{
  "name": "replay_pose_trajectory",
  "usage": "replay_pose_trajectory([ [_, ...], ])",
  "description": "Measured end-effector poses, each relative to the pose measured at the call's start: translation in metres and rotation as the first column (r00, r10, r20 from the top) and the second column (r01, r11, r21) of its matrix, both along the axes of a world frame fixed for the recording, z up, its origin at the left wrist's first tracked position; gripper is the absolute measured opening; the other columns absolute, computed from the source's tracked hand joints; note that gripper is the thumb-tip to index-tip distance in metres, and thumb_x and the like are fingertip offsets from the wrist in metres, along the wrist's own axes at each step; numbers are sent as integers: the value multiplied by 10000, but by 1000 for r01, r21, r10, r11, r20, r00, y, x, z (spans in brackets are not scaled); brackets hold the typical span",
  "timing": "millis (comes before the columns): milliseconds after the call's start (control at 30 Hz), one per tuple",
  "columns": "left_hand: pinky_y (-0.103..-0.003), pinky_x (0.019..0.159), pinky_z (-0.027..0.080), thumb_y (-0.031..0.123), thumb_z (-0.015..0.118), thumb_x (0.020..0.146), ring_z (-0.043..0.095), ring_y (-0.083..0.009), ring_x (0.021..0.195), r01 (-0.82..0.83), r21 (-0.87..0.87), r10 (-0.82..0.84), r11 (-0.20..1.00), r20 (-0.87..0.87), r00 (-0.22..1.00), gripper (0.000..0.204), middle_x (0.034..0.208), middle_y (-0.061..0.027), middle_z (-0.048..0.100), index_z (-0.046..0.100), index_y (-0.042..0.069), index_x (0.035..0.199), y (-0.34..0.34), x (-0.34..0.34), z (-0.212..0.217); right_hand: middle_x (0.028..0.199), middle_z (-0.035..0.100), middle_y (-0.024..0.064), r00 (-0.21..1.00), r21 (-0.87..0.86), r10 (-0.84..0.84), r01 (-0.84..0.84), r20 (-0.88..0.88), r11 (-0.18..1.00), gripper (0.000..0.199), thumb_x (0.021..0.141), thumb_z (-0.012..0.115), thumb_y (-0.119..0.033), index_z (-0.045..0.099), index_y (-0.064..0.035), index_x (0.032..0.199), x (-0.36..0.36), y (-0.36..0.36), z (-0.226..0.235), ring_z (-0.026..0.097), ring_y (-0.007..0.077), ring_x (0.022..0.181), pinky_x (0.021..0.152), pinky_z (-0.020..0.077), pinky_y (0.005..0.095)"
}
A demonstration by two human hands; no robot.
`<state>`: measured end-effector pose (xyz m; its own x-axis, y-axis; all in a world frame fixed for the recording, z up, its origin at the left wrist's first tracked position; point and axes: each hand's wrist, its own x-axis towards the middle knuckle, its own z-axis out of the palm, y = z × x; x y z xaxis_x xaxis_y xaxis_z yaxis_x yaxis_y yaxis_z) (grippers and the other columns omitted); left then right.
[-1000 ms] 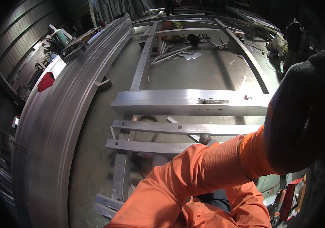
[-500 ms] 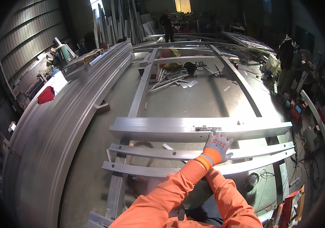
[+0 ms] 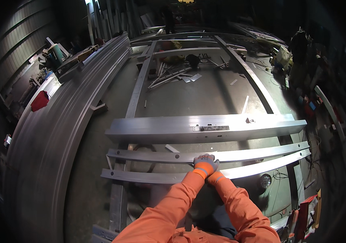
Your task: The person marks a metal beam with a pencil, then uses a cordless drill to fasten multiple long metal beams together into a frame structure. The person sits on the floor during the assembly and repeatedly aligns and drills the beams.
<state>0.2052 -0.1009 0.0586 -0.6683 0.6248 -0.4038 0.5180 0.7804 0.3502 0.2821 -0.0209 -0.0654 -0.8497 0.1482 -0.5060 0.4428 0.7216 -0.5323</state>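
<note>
My left hand point(image 3: 205, 163), in a grey and orange glove, is closed with its fingers curled over by the middle aluminium bar point(image 3: 152, 156); anything inside it is hidden. Pressed close beside it, my right hand point(image 3: 215, 175) shows little more than its orange cuff, and its fingers are hidden. Just beyond lies a thick aluminium box profile point(image 3: 148, 128), with a narrow slotted metal plate point(image 3: 211, 128) on top and small cutouts around it. Nearer to me than the middle bar is another slim aluminium bar point(image 3: 140, 176), passing beneath my wrists.
Two long rails point(image 3: 138, 91) run away from me under the bars. A stack of long aluminium profiles point(image 3: 55, 141) fills the left side. Offcuts point(image 3: 173, 77) lie on the floor between the rails. A round lamp-like object point(image 3: 265, 181) and cables sit at right.
My left hand has come back from the thick profile to the middle bar, its spread fingers now curled. My right hand stays close to it. The view has shifted slightly.
</note>
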Motion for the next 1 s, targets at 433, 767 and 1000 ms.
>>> replay_pose_trajectory([
  [433,-426,1050,503,538,544,924,669,-339,1200,-75,-21,77,997,124,989,568,1278,-185,711,766,89,1190,7,-14,-8,1338,671,216,990,-20,133,-134,-49,991,520,882,654,-408,676,-138,1326,-5,14,-12,617,395,1261,1044,494,452],
  [767,-418,1065,491,539,541,927,667,-343,1208,-76,-12,77,997,94,993,577,1294,-189,705,759,88,1213,7,-16,-12,1410,628,212,999,-105,30,-31,-17,994,528,910,645,-418,659,-140,1359,-1,3,42,568,403,1325,1100,457,453],
  [1000,-420,1064,490,550,543,929,666,-342,1210,-111,3,111,994,61,992,582,1298,-188,703,759,92,1215,6,-18,-22,1400,636,201,995,-114,53,-63,-87,991,512,887,679,-371,662,-141,1343,-5,4,30,579,390,1310,1083,472,441],
])
